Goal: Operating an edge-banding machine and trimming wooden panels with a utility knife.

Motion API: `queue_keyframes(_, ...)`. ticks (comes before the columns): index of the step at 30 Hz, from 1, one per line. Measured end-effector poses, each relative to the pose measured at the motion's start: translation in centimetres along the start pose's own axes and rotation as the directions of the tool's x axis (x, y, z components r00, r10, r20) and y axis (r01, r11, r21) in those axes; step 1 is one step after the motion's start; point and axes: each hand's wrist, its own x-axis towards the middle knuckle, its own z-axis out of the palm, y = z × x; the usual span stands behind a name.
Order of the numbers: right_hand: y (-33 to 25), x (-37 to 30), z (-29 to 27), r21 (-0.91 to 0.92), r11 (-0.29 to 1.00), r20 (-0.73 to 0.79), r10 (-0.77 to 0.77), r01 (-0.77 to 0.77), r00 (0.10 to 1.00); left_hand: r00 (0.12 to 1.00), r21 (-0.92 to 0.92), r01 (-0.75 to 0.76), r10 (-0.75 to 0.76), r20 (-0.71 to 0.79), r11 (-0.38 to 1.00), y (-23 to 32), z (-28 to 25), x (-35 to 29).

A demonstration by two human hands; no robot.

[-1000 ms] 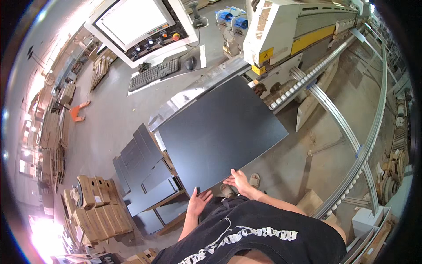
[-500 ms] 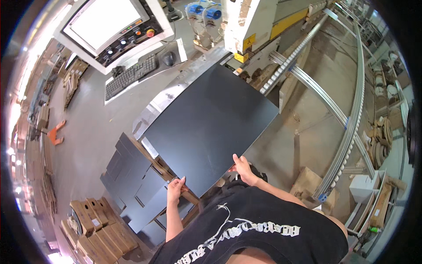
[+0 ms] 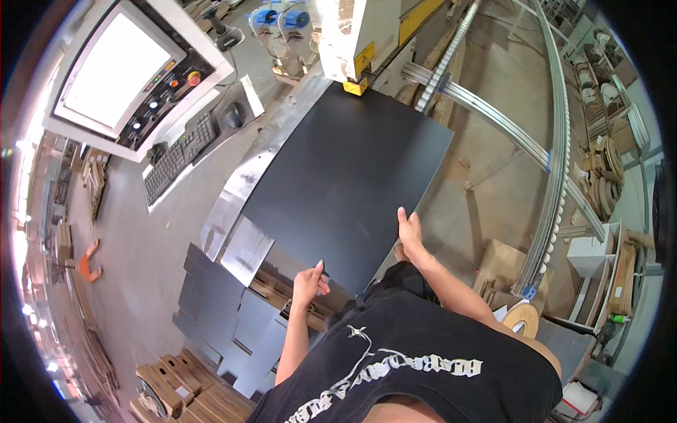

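Observation:
A large flat black panel (image 3: pixel 345 176) lies level in front of me, its far end on the metal machine bed (image 3: pixel 254 169) and close under the yellow block of the white machine (image 3: pixel 356 86). My left hand (image 3: pixel 309 283) is closed at the panel's near left edge, thumb uppermost and fingers curled. On the near right edge my right hand (image 3: pixel 410 233) grips the panel, its thumb along the top face and its fingers mostly hidden beneath.
To the left stand a control console (image 3: pixel 127 77), a keyboard (image 3: pixel 182 158) and a mouse (image 3: pixel 233 114). Dark panels (image 3: pixel 247 331) are stacked below my left arm, near brown cartons (image 3: pixel 166 388). A roller rail frame (image 3: pixel 557 169) curves along the right, with a cardboard box (image 3: pixel 502 264) beneath.
The panel has moved forward and turned slightly, uncovering more metal bed at its near left. Both hands have moved with it, to the right. My view has shifted too.

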Motion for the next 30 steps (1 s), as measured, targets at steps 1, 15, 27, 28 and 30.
queue_keyframes(1, -0.5, 1.0, -0.3, 0.001, 1.000, -0.006, 0.010, -0.010, 1.000, 1.000, -0.001, 0.011, -0.011, 0.014, 1.000, 1.1, 0.6, 0.6)
queue_keyframes(15, -5.8, 16.7, -5.8, 0.074, 0.997, -0.175, -0.009, 0.022, 0.985, 0.988, -0.093, 0.087, -0.074, 0.136, 0.992, 12.8, 9.8, 11.3)
queue_keyframes(27, -10.4, 29.5, -11.2, 0.035, 0.995, -0.326, -0.082, 0.099, 0.942, 0.988, 0.004, 0.055, -0.055, 0.148, 0.998, 22.4, 17.4, 19.7)
queue_keyframes(28, -10.7, 30.0, -11.5, 0.016, 0.993, -0.295, -0.103, 0.113, 0.950, 0.985, 0.039, 0.036, -0.042, 0.169, 0.999, 23.6, 17.6, 19.6)
queue_keyframes(30, -11.9, 31.5, -12.3, -0.027, 0.994, -0.280, -0.111, 0.108, 0.953, 0.983, 0.028, 0.036, -0.041, 0.180, 0.999, 26.5, 18.2, 18.6)
